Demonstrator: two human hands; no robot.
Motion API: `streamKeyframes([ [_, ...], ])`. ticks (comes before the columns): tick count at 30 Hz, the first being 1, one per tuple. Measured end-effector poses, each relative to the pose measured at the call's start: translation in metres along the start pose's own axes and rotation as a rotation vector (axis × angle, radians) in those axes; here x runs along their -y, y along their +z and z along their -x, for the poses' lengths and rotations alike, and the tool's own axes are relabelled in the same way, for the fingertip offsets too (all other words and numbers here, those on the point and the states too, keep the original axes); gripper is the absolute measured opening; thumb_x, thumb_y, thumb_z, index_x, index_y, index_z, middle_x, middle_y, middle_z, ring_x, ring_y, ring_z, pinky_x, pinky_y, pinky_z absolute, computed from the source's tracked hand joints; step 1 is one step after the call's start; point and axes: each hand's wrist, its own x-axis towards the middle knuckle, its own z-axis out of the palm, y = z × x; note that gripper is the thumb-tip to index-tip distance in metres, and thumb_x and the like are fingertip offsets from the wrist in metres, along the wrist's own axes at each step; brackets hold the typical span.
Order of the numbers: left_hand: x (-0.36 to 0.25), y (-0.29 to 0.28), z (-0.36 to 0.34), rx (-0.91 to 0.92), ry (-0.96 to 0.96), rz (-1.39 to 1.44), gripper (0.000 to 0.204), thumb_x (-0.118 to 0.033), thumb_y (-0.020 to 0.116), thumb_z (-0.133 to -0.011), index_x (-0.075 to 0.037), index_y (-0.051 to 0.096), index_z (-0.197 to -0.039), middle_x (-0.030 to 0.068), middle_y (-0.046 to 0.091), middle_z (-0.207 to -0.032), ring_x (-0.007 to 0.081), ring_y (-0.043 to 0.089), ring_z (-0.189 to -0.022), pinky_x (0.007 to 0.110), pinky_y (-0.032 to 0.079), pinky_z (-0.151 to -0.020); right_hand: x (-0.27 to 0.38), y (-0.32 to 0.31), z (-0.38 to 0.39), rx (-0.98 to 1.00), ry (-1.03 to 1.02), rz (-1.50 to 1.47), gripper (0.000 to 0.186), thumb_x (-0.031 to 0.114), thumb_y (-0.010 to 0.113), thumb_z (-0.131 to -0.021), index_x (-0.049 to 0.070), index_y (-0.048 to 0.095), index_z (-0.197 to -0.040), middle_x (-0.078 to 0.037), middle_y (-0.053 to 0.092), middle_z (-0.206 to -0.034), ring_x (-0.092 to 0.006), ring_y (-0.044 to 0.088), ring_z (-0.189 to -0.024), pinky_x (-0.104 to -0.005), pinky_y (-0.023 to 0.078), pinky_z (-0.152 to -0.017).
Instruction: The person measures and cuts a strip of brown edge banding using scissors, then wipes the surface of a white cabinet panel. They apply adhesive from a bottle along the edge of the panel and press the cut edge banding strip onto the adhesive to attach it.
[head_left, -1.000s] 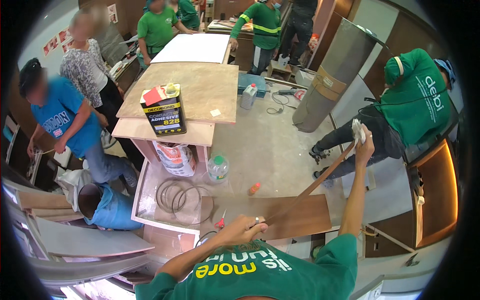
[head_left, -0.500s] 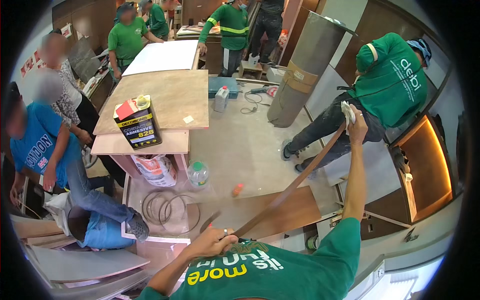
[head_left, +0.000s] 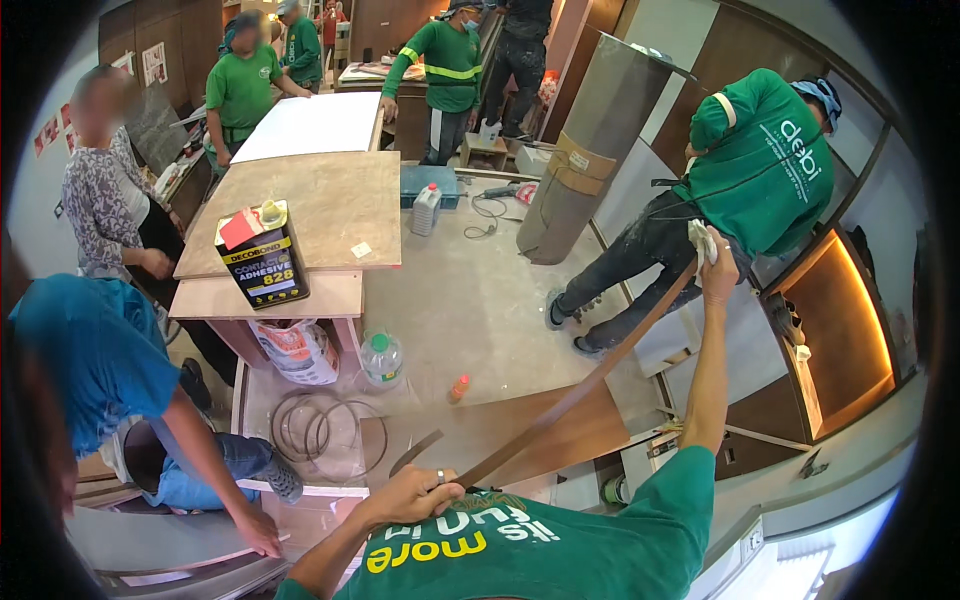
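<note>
Strip (head_left: 567, 408) stretched diagonally over board (head_left: 470, 432), long axis running rightward and away from left hand (head_left: 412, 496) to right hand (head_left: 718, 272); left fingers gripping near part, right fingers pinching cloth (head_left: 701, 240) at far end.

Brown strip (head_left: 577, 398) slanting over board (head_left: 490, 422), open floor (head_left: 450, 290) beyond 1 orange bottle (head_left: 459, 390), co-worker's legs (head_left: 628, 262) blocking right

A co-worker in a blue T-shirt (head_left: 95, 345), standing upright at far left a second ago, now bends in close, an arm stretched down toward a grey panel (head_left: 170, 545). The brown strip's (head_left: 600, 374) loose end now juts past the left hand (head_left: 415, 495), curling over the brown board (head_left: 575, 436).
</note>
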Motion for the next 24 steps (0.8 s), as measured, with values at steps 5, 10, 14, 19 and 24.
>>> streamKeyframes([
  [5, -0.005, -0.003, 0.000, 0.019, 0.019, -0.007, 0.025, -0.023, 0.053, -0.097, -0.005, 0.064, -0.085, 0.0013, 0.057, -0.057, 0.0138, 0.055, -0.051, 0.030, 0.044, -0.052, -0.016, -0.027, -0.015, -0.006, -0.016, 0.074, 0.035, 0.005, 0.062, -0.085, 0.015, 0.064, -0.118, -0.009, 0.067, -0.109, -0.0303, 0.066, -0.096, -0.0367, 0.053, -0.078],
  [10, -0.001, 0.000, -0.004, 0.056, 0.049, -0.015, 0.025, -0.023, 0.053, -0.097, -0.004, 0.064, -0.083, 0.0020, 0.057, -0.058, 0.0148, 0.055, -0.052, 0.030, 0.044, -0.053, -0.058, -0.045, -0.020, -0.033, -0.010, 0.117, 0.038, 0.002, 0.059, -0.085, 0.015, 0.063, -0.120, -0.009, 0.066, -0.111, -0.0307, 0.066, -0.095, -0.0376, 0.052, -0.077],
  [14, 0.016, -0.010, 0.001, 0.147, 0.040, 0.006, 0.026, -0.022, 0.052, -0.098, -0.003, 0.063, -0.083, 0.0022, 0.057, -0.060, 0.0122, 0.055, -0.056, 0.030, 0.044, -0.055, -0.130, -0.073, -0.025, -0.051, 0.182, 0.366, 0.027, 0.017, 0.056, -0.093, 0.012, 0.063, -0.118, -0.011, 0.067, -0.111, -0.0294, 0.066, -0.096, -0.0365, 0.051, -0.079],
  [19, 0.031, -0.046, 0.025, 0.050, -0.086, 0.266, 0.027, -0.025, 0.048, -0.100, -0.004, 0.064, -0.096, 0.0019, 0.059, -0.065, 0.0095, 0.052, -0.055, 0.026, 0.041, -0.052, -0.178, -0.137, -0.014, -0.191, 0.745, 0.187, 0.051, 0.045, 0.058, -0.091, 0.004, 0.060, -0.122, -0.014, 0.063, -0.119, -0.0300, 0.063, -0.103, -0.0397, 0.049, -0.087],
  [24, -0.004, -0.021, -0.024, 0.222, 0.141, 0.111, 0.027, -0.022, 0.045, -0.101, -0.003, 0.064, -0.106, -0.0016, 0.063, -0.072, 0.0115, 0.057, -0.065, 0.028, 0.045, -0.061, -0.106, -0.099, 0.081, -0.115, 0.714, -0.235, 0.062, 0.052, 0.059, -0.091, -0.002, 0.060, -0.121, -0.013, 0.066, -0.106, -0.0215, 0.064, -0.092, -0.0341, 0.051, -0.079],
])
